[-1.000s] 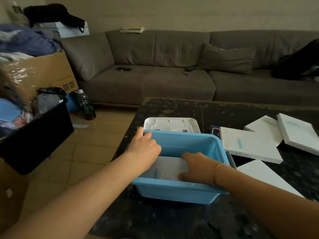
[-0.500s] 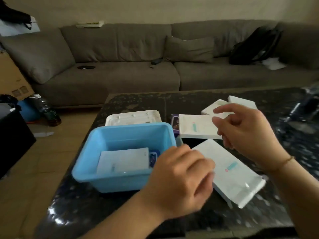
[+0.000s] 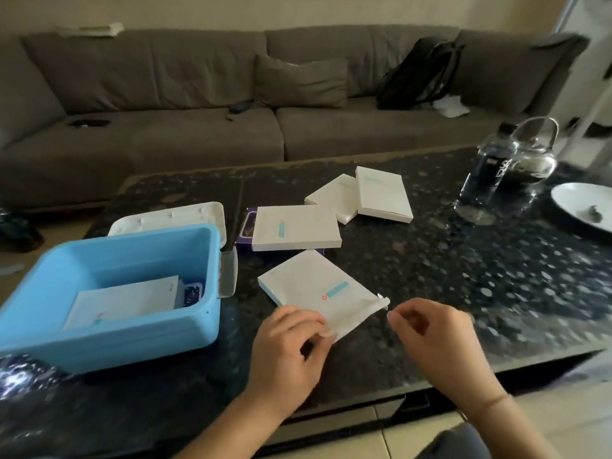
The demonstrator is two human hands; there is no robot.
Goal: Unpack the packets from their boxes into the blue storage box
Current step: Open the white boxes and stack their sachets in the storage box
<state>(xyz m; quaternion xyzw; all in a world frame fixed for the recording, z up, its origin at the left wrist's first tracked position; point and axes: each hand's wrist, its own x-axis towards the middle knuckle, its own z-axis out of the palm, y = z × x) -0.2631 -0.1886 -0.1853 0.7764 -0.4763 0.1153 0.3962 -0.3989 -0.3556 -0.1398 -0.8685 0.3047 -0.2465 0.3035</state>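
At the bottom of the frame, two bare hands reach over a dark speckled table (image 3: pixel 447 260). The left hand (image 3: pixel 291 349) has its fingers curled, and it pinches the near corner of a flat white box (image 3: pixel 318 289) that lies on the table in the lower middle. The right hand (image 3: pixel 433 332) is just beside the box's right corner, where a small flap sticks up; its fingers are curled in, but it is too blurry to tell if they have hold of anything. At the lower left sits the blue storage box (image 3: pixel 109 339), open on top, and a white packet (image 3: pixel 122 303) lies flat inside it with something dark blue (image 3: pixel 192 293) peeking out past its far right end. A white lid (image 3: pixel 172 217) lies on the table right behind the blue box. In the middle of the frame is a second white box (image 3: pixel 294 226) resting on top of a dark purple thing (image 3: pixel 243 226). A bit farther back, two more white boxes (image 3: pixel 367 195) lie together, one lapping over the other. At the right side stand a clear bottle (image 3: pixel 486 170) and a glass kettle (image 3: pixel 533 154), with a white plate (image 3: pixel 583 203) at the right edge. Across the top of the frame runs a long grey sofa (image 3: pixel 198 127) with a cushion (image 3: pixel 298 81) and a black bag (image 3: pixel 420 74) on it.
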